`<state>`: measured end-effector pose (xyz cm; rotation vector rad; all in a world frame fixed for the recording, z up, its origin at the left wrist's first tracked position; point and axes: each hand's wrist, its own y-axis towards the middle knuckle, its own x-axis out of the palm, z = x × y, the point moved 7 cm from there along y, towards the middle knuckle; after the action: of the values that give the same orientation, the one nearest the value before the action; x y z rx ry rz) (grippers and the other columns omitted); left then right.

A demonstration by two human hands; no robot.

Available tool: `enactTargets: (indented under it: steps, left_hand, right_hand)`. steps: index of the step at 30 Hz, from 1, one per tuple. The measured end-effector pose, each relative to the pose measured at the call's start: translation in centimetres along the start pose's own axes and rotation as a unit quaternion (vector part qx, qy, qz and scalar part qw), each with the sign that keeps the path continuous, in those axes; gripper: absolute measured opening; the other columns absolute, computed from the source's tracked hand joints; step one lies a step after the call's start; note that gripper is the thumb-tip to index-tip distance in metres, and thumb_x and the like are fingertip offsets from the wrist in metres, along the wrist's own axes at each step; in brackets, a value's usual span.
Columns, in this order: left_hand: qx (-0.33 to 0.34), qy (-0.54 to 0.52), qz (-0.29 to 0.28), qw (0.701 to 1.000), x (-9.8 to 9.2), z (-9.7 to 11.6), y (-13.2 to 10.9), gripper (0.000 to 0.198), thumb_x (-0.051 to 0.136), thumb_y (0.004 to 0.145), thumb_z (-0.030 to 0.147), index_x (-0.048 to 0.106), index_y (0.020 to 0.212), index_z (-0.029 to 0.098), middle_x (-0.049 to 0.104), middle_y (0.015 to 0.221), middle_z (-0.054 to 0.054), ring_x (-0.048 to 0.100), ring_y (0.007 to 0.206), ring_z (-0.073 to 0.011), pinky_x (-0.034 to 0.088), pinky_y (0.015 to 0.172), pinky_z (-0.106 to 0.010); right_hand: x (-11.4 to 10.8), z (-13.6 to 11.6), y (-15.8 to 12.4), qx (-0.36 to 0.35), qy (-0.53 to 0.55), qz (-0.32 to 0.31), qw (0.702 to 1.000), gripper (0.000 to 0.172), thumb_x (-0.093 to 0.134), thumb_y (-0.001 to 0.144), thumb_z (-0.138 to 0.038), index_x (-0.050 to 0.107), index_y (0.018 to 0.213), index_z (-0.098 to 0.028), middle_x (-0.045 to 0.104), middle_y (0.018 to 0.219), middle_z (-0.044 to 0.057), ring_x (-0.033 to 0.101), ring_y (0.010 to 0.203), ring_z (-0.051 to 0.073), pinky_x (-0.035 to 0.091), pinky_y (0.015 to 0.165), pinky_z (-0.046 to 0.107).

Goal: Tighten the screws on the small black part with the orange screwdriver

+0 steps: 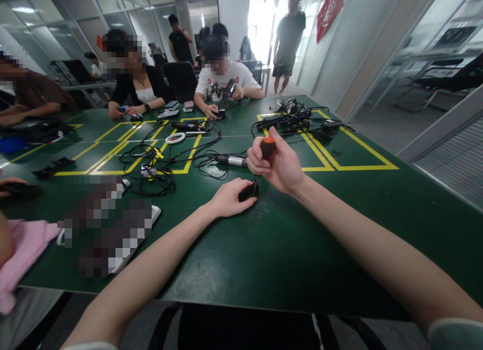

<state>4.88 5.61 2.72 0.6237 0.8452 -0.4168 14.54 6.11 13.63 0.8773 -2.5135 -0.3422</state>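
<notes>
My right hand (279, 161) is wrapped round a screwdriver (267, 148) with an orange-topped dark handle. Its thin shaft points down at a small black part (248, 191). My left hand (233, 198) grips that part between thumb and fingers, low over the green table (211, 254). The shaft's tip meets the part or sits just above it; I cannot tell which. What kind of part it is stays partly hidden by my fingers. Just beyond my hands lies a silver-and-black cylindrical tool (234, 161) with a cable.
Tangled black cables and devices (290, 119) lie at the back right. More cables (151, 174) and a white ring (175, 138) are left of centre. Two blurred-out flat objects (124, 234) lie front left, near pink cloth (22, 249). Across the table a person (226, 78) works with a power tool.
</notes>
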Motion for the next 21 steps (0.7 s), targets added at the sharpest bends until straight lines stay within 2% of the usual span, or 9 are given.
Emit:
enactTargets:
  steps: [3,6,10,14,21]
  left_hand:
    - [0.002,0.0,0.0,1.0,-0.01,-0.02,0.01,0.026,0.07,0.095,0.037,0.071,0.114,0.02,0.075,0.103,-0.008,0.069,0.09,-0.0244,0.058,0.084,-0.037]
    - [0.003,0.001,-0.001,1.0,0.04,-0.07,0.04,0.026,0.07,0.095,0.037,0.071,0.114,0.019,0.075,0.101,-0.008,0.069,0.089,-0.0242,0.058,0.083,-0.037]
    - [0.002,0.0,0.003,1.0,0.04,-0.08,0.05,0.027,0.07,0.094,0.037,0.071,0.114,0.019,0.075,0.102,-0.008,0.069,0.089,-0.0237,0.058,0.084,-0.036]
    - [0.005,-0.006,0.006,1.0,-0.07,0.08,-0.01,0.026,0.07,0.093,0.035,0.071,0.114,0.019,0.076,0.104,-0.008,0.069,0.09,-0.0234,0.058,0.085,-0.036]
    - [0.007,-0.009,0.003,1.0,-0.15,0.15,0.0,0.024,0.067,0.093,0.033,0.071,0.112,0.02,0.074,0.1,-0.007,0.068,0.088,-0.0234,0.057,0.083,-0.036]
  right_hand:
    - [0.21,-0.11,-0.27,-0.013,0.03,-0.02,0.999,0.059,0.063,0.095,-0.077,0.054,0.075,-0.022,0.027,0.051,-0.01,0.018,0.044,0.007,0.018,0.045,0.022]
    - [0.28,-0.14,-0.34,-0.019,0.041,-0.018,0.999,0.05,0.072,0.094,-0.069,0.055,0.081,-0.023,0.031,0.051,-0.011,0.019,0.044,0.007,0.019,0.045,0.021]
    - [0.44,-0.26,-0.12,-0.012,0.019,-0.016,1.0,0.058,0.071,0.093,-0.071,0.055,0.07,-0.02,0.038,0.052,-0.007,0.028,0.045,0.007,0.024,0.046,0.021]
    - [0.43,-0.2,-0.01,0.003,0.006,-0.019,1.0,0.067,0.064,0.095,-0.077,0.051,0.061,-0.02,0.03,0.05,-0.007,0.026,0.044,0.007,0.022,0.044,0.022]
    - [0.38,0.02,-0.37,-0.013,0.012,-0.013,1.0,0.058,0.063,0.095,-0.077,0.051,0.077,-0.023,0.028,0.048,-0.011,0.02,0.041,0.007,0.02,0.044,0.021]
